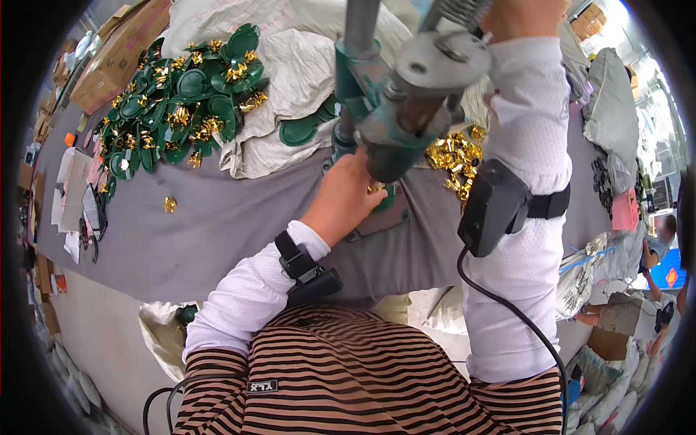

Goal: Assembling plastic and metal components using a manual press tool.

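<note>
A worn teal hand press stands on the cloth-covered table in front of me. My left hand is at its base, fingers bent and thumb out, closed on a green plastic piece under the ram. A bit of gold shows by the thumb; the press hides part of these fingers. High at the top edge is my right hand, beside the spring of the press. Its fingers are cut off by the frame, so what it grips is hidden. Gold metallic pieces lie heaped right of the press.
A large pile of green discs with gold pieces covers the far left of the table. One loose gold piece lies nearer me. White woven sacks lie behind, and a cardboard box stands far left. Another person is at far right.
</note>
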Tool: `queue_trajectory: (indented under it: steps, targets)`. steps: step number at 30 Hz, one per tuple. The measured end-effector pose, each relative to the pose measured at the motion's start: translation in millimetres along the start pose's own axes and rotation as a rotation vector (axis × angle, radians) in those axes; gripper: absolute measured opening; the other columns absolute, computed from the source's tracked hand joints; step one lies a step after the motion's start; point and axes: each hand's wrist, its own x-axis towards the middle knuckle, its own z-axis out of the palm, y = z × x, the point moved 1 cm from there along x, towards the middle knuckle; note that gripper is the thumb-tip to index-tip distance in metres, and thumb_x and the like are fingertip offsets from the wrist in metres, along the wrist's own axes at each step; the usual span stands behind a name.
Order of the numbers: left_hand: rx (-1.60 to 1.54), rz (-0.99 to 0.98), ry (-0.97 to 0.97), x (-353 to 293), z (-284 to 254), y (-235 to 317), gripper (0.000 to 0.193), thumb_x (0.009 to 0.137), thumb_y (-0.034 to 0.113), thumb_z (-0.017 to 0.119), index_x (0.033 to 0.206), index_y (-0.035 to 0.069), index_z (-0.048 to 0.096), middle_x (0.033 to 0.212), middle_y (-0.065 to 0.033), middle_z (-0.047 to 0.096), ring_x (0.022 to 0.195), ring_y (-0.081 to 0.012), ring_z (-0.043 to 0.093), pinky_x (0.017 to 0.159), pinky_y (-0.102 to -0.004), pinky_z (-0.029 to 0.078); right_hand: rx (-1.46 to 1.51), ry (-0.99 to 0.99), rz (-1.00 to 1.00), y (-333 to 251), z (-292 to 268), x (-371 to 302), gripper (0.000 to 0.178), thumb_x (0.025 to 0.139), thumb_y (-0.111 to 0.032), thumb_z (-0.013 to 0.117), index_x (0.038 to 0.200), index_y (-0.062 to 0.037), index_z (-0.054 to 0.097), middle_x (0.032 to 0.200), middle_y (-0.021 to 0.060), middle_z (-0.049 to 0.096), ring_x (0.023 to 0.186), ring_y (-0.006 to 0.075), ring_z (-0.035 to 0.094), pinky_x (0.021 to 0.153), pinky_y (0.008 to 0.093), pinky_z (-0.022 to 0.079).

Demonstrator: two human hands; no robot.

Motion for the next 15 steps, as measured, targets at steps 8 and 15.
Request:
queue_trajectory:
  steps: [8,15]
  targets:
    - [-0.038,-0.105,0.035,-12,-21,-3,0.064,0.064,0.016,0.084,0.114,0.003,0.047,0.101,-0.0156,0.058,0.092,-0.0331,0.056,0.078,-0.0389,0.049,-0.644,0.134,-0.715,-21,-94,-93,0.025,0.093,-0.020,0.055,0.103,0.0012,0.065,0.090,0.0108,0.068,0.080,0.0233,0.065,0.068,0.0331,0.054]
    - [0.003,-0.058,0.020,-12,-14,-10,0.065,0.065,0.014,0.082,0.119,0.004,0.047,0.105,-0.0151,0.059,0.095,-0.0322,0.055,0.081,-0.0378,0.048,-0.104,-0.141,-0.022,1,-169,-271,0.013,0.086,-0.015,0.059,0.075,-0.0081,0.061,0.070,0.0048,0.056,0.079,0.0238,0.060,0.100,0.0505,0.040]
